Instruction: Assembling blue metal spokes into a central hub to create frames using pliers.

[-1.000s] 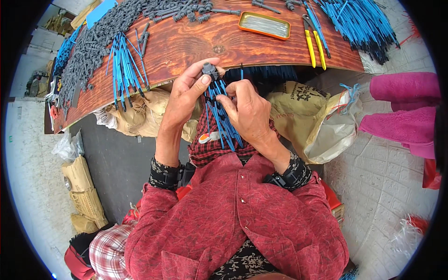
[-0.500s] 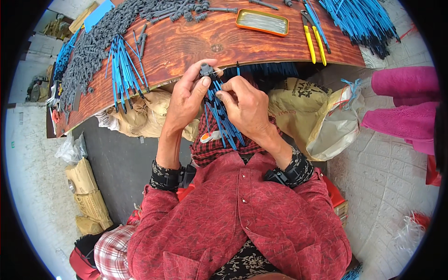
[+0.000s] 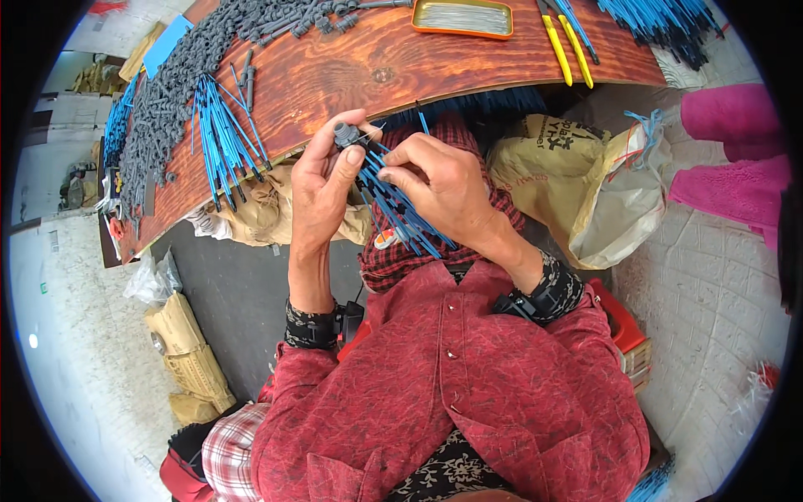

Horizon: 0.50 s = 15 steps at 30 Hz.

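Over my lap, close to the table's front edge, my left hand (image 3: 322, 180) is closed around a dark grey plastic fitting (image 3: 345, 135). The fitting's ribbed round end shows between thumb and fingers. A bunch of thin blue rods (image 3: 408, 219) with black ends slants from beneath it toward my lap. My right hand (image 3: 443, 177) is pinched beside the top of these rods, at the right of the fitting. What sits between its fingertips is mostly hidden. Fine silvery wire (image 3: 374, 134) sticks out between the two hands.
The wooden table (image 3: 335, 79) carries a heap of grey fittings (image 3: 155, 125), a blue rod bundle (image 3: 219, 138), an orange-rimmed tin of wires (image 3: 462, 18) and yellow-handled pliers (image 3: 558, 48). Another blue rod pile (image 3: 657, 29) lies far right. A paper sack (image 3: 556, 188) stands below.
The whole view has shifted a little. Both hands have moved slightly left relative to the table, with the fitting still in my left hand. My right hand stays pinched beside the rods.
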{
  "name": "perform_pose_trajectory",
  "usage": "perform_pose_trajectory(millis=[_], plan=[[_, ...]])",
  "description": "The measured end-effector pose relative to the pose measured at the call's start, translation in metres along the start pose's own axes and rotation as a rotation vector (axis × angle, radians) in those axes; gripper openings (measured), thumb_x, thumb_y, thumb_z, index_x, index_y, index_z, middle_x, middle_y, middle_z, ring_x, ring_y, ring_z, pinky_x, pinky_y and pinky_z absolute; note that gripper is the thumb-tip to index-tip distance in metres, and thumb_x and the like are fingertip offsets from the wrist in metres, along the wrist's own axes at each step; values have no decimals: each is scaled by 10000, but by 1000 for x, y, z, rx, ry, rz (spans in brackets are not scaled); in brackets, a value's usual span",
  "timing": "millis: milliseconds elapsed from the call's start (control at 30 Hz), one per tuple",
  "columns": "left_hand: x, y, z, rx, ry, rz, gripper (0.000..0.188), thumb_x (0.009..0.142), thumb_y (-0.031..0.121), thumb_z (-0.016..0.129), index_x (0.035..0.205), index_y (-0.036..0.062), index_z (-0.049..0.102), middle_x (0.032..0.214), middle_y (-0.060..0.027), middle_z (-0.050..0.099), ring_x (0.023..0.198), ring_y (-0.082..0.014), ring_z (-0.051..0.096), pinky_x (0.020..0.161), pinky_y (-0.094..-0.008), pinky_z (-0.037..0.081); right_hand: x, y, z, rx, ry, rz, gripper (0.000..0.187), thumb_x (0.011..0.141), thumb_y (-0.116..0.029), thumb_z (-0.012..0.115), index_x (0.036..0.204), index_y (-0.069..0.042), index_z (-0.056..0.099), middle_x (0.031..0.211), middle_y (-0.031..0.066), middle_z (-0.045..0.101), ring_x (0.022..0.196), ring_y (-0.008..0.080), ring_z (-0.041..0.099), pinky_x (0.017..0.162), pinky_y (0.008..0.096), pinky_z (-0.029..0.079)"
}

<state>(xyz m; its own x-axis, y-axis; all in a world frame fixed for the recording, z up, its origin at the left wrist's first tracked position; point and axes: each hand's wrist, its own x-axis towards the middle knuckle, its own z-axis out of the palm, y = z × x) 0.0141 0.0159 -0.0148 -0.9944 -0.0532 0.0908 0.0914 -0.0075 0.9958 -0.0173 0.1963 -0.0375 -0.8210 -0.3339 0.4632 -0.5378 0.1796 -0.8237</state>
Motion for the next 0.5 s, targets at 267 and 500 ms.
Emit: perform_pose_trajectory(millis=[267,500], plan=[[1,2,-2,5,-27,22,471,1003,170,655,1405,-36,522,1221,-120,663,1135,-164,619,1009,-302,483,0,7,0,233,-29,171,147,854,-91,748,926,-16,644,865,134,692,748,308,701,634,385,538],[3,3,1,-24,-24,7,448,1001,177,658,1386,-20,541,1197,-108,674,1096,-148,627,985,-292,494,1,5,2,35,62,7,120,863,-108,736,929,-62,647,842,101,650,734,326,670,605,419,519]])
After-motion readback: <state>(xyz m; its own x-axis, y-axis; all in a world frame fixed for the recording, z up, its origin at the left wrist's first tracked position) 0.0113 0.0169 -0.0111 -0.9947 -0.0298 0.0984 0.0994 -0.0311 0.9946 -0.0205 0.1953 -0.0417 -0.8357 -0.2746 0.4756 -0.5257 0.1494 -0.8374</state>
